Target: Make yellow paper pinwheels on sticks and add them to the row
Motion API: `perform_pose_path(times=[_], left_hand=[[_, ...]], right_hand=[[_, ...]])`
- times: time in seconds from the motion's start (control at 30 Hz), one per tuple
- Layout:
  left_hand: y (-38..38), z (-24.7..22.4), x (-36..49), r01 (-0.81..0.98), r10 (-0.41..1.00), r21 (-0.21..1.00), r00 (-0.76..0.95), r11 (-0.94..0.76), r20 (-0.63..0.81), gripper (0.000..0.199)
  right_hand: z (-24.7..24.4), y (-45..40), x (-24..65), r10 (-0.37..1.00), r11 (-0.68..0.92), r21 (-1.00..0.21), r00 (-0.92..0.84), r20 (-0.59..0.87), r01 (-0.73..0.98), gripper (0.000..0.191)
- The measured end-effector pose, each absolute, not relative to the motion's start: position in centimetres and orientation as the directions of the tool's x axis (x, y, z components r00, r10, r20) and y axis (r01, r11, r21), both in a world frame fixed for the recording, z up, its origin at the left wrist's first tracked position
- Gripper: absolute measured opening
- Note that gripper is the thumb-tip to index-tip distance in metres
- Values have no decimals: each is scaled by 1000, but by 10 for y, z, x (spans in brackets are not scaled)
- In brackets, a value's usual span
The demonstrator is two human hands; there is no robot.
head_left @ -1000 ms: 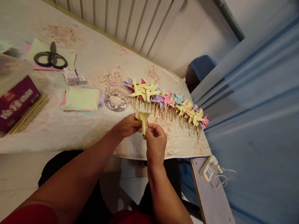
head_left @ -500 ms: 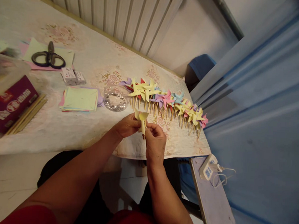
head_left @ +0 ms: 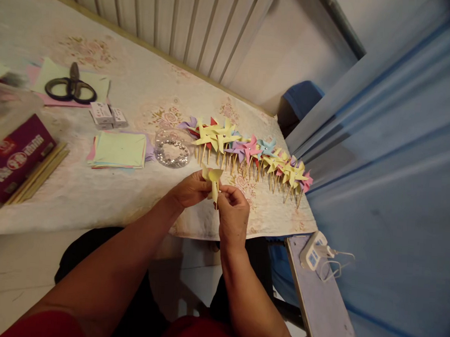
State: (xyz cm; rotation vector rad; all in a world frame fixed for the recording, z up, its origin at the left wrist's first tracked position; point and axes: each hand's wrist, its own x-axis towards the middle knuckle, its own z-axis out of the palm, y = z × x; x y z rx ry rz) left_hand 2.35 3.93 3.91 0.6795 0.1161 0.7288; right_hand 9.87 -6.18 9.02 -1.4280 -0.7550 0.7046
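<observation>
Between my hands, near the table's front edge, is a yellow paper pinwheel point(head_left: 215, 176), seen edge-on. My left hand point(head_left: 194, 188) is closed on it from the left, thumb against the paper. My right hand point(head_left: 235, 209) is closed at its lower right side, fingertips pinched where the paper meets a thin stick; the exact contact is hidden by the fingers. Just beyond stands a row of pinwheels point(head_left: 250, 148) in yellow, pink, purple, blue and red, on wooden sticks. A clear round dish point(head_left: 172, 150) of small shiny metal pieces lies behind my left hand.
Left of the dish lie a stack of coloured paper point(head_left: 119, 150), small white boxes point(head_left: 102, 114) and black-handled scissors point(head_left: 73, 87) on more paper. A purple box point(head_left: 16, 157) and sticks point(head_left: 38, 174) are at the far left. A power strip point(head_left: 313, 251) sits on a stool point(head_left: 325, 299) at right.
Both hands keep their hold on the yellow pinwheel with hardly any movement. The view has shifted very slightly; the things on the table stay in place.
</observation>
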Motion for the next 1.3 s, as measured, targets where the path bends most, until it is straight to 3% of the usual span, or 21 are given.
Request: perform_pose_path(times=[0.67, 1.3], left_hand=[[40, 41, 22, -578, 609, 608, 770, 544, 188, 33], [41, 38, 22, -551, 612, 627, 777, 551, 146, 36]], right_hand=[[87, -61, 103, 815, 14, -1000, 580, 20, 13, 17], [85, -61, 104, 814, 34, -999, 581, 15, -21, 16]])
